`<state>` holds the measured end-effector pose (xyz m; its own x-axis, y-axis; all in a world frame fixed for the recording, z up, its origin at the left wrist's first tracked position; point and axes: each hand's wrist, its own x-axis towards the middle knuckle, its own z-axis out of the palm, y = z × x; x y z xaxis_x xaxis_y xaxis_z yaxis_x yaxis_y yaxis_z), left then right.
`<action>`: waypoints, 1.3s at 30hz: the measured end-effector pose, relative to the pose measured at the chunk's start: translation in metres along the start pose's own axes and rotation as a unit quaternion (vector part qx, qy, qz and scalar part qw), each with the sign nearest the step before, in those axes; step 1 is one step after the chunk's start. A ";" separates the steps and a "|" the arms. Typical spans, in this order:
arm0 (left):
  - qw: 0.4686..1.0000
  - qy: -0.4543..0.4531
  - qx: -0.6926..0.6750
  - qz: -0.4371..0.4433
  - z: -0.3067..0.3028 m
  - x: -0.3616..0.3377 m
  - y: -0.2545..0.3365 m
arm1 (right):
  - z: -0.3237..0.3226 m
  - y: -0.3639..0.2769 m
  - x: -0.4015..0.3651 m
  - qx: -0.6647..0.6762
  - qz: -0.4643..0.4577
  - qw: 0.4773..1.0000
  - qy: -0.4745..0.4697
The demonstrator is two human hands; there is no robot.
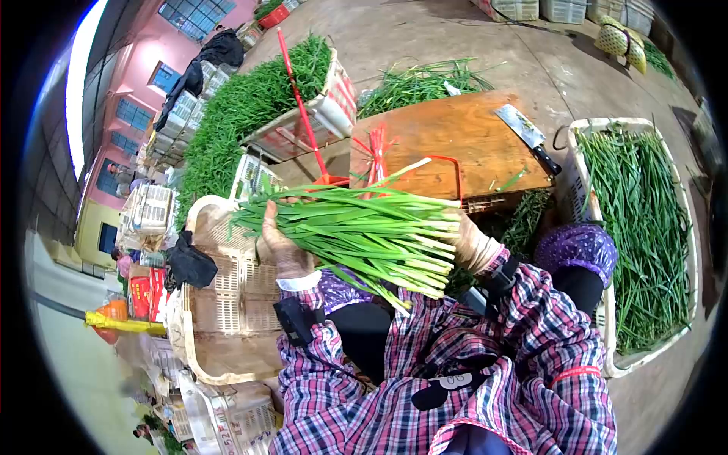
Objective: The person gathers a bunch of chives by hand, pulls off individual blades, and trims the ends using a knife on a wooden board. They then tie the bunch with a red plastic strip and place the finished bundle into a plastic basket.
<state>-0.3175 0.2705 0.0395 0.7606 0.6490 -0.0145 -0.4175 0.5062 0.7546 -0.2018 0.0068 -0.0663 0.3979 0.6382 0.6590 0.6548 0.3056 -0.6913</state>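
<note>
Wearer's top (493,371): plaid, pink, navy and white, long-sleeved. Black-and-white print (447,388) at chest; dark blue layer (476,441) inside neckline. Left hand (282,246) bare; white band (299,283) at its wrist. Black strapped cuffs, left (296,321) and right (503,280). Thin red band (574,372) round right sleeve. Black legwear (362,334); shiny purple patterned knee cover (578,250).

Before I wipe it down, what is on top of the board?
A cleaver, red strips, a curved red piece and leaf scraps. The held bunch covers the near left part of the board; whatever lies there is hidden.
</note>
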 end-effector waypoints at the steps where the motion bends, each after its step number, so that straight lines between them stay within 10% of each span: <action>1: 1.000 -0.014 -0.013 0.002 0.005 -0.002 0.000 | 0.006 -0.006 -0.001 0.206 0.206 0.957 -0.008; 2: 0.995 -0.054 -0.075 -0.045 0.004 -0.002 0.002 | 0.001 -0.005 0.002 -0.085 -0.038 0.995 0.027; 9: 0.997 -0.056 -0.046 -0.037 0.021 -0.004 0.002 | -0.005 -0.006 -0.030 0.466 0.351 0.811 0.051; 18: 0.996 -0.023 -0.090 0.008 -0.006 0.017 0.024 | -0.065 -0.030 -0.062 0.065 0.506 0.859 -0.048; 27: 0.982 -0.161 -0.091 -0.043 -0.012 0.010 0.019 | -0.016 -0.008 -0.033 0.224 0.312 0.922 0.037; 35: 0.996 -0.057 -0.059 -0.036 0.024 -0.007 0.017 | 0.018 0.012 -0.021 0.404 0.293 0.866 -0.008; 37: 0.999 -0.018 -0.030 -0.015 0.036 -0.014 0.018 | 0.021 0.017 -0.026 0.551 0.373 0.743 0.073; 38: 0.999 -0.024 -0.036 -0.033 0.043 -0.020 0.020 | 0.025 0.032 -0.026 0.798 0.272 0.537 0.027; 39: 0.998 -0.028 -0.047 -0.030 0.043 -0.018 0.019 | 0.025 0.037 -0.031 0.857 0.217 0.468 0.007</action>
<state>-0.3180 0.2436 0.0826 0.8115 0.5840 -0.0190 -0.4125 0.5957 0.6892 -0.2063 0.0164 -0.1198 0.2666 0.9020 0.3396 -0.9611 0.2751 0.0239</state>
